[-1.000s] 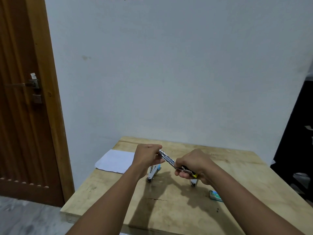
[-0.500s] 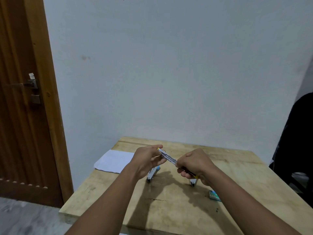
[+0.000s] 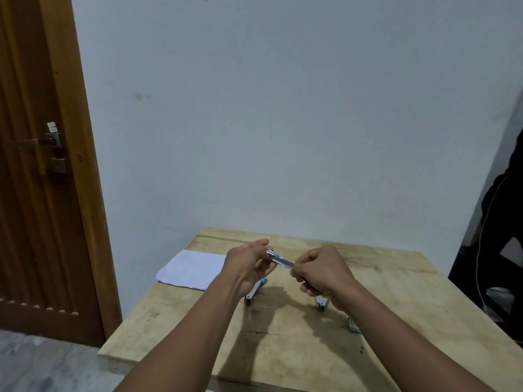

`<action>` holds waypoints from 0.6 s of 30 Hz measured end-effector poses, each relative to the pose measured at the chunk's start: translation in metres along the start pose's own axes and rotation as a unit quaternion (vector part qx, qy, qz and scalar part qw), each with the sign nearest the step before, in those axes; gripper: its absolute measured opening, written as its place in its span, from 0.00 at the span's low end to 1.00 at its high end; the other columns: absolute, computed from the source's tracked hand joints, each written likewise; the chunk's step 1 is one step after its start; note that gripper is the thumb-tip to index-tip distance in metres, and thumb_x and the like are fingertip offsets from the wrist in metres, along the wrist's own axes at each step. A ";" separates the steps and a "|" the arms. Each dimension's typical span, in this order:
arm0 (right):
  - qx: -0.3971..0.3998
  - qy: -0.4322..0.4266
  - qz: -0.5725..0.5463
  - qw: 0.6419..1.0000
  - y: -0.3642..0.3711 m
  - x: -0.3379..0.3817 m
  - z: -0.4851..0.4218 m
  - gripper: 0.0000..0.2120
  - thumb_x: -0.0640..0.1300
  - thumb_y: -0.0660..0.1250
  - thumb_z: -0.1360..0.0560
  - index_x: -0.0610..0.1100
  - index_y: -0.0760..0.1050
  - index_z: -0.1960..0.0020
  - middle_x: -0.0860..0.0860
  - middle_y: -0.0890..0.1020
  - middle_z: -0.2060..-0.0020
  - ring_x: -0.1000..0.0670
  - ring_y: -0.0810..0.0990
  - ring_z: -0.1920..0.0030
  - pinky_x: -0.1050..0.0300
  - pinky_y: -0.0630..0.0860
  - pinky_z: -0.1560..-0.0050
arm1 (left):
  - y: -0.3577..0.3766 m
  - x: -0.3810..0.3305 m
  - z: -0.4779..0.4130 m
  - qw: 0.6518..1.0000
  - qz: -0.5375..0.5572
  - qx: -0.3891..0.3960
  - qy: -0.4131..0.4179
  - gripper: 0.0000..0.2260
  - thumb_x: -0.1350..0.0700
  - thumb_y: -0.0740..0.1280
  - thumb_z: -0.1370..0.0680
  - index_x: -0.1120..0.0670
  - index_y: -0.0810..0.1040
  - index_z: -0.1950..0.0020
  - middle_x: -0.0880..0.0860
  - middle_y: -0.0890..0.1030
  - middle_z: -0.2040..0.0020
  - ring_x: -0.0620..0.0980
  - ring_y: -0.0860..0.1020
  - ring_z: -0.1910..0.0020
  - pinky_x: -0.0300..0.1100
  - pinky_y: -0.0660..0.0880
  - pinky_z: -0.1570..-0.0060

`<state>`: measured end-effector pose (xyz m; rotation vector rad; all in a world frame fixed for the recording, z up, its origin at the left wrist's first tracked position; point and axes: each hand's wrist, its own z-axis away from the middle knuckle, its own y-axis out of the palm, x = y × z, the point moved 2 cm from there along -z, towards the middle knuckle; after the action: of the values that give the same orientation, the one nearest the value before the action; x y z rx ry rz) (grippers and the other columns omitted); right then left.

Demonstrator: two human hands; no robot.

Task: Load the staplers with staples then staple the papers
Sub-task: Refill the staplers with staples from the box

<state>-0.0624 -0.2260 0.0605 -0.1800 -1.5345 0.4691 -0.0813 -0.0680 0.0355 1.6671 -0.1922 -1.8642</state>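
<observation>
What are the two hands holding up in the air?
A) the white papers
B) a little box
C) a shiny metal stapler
C: the left hand and right hand both grip the metal stapler above the table, while the papers lie flat on it.

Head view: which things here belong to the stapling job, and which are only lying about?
For the job:
- held stapler, pinched by the left hand and gripped by the right hand
- blue stapler and another stapler on the table
- small teal box, probably staples
- papers

Just there:
- door
- dark object at the right edge
</observation>
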 end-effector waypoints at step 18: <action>0.091 0.136 -0.157 0.974 0.016 -0.009 0.008 0.05 0.36 0.66 0.26 0.34 0.77 0.57 0.42 0.79 0.72 0.53 0.72 0.80 0.66 0.69 0.81 | 0.013 0.001 0.004 0.999 0.013 0.034 0.009 0.15 0.54 0.58 0.17 0.64 0.77 0.41 0.62 0.83 0.45 0.56 0.82 0.51 0.48 0.79 0.51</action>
<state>-0.0731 -0.2169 0.0459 0.1366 -1.2160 0.3154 -0.0807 -0.0798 0.0419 1.7185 -0.2708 -1.8413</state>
